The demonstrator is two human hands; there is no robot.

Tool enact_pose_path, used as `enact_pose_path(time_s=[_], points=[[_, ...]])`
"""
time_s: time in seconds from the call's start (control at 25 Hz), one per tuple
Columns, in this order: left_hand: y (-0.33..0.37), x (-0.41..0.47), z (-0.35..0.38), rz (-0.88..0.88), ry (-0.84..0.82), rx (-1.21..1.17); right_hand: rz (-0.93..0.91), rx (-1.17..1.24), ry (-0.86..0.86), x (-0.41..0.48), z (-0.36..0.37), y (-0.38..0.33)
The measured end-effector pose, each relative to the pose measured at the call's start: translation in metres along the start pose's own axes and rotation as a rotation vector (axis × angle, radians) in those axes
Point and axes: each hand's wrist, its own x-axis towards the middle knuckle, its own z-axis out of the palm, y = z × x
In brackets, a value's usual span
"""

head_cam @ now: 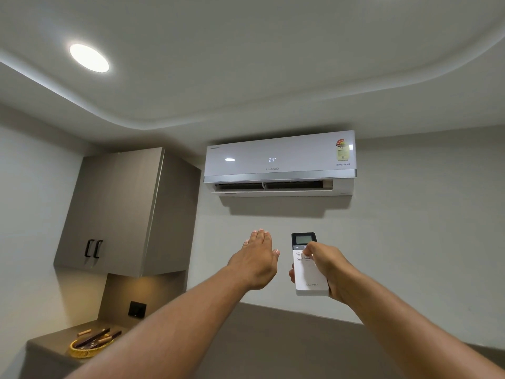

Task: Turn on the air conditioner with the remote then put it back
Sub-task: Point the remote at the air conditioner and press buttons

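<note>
A white wall-mounted air conditioner (pixel 280 162) hangs high on the wall, its panel lit with "24°" and its lower flap swung open. My right hand (pixel 329 266) is raised below it, shut on a white remote (pixel 308 272) with a dark screen at its top. The thumb rests on the buttons just under that screen. My left hand (pixel 257 258) is stretched up beside the remote, palm away, fingers straight and close together, holding nothing.
A grey wall cabinet (pixel 123 212) with two dark handles hangs at the left. Below it a counter (pixel 52 343) carries a yellow-rimmed tray (pixel 90 344) with dark sticks. A black wall socket (pixel 137 309) sits above the counter. A round ceiling light (pixel 89 58) glows.
</note>
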Motion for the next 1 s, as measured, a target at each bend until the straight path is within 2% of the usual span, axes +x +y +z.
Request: enact_pose_path(time_s=[0.64, 0.84, 1.0], points=[[-0.001, -0.007, 0.008, 0.000, -0.030, -0.039, -0.005, 0.052, 0.019, 0.011, 0.011, 0.014], [0.037, 0.004, 0.032, 0.076, -0.066, -0.114, 0.007, 0.049, 0.097, 0.006, -0.026, 0.024], [0.095, 0.017, 0.061, 0.180, -0.093, -0.208, 0.040, 0.031, 0.244, -0.007, -0.085, 0.033]])
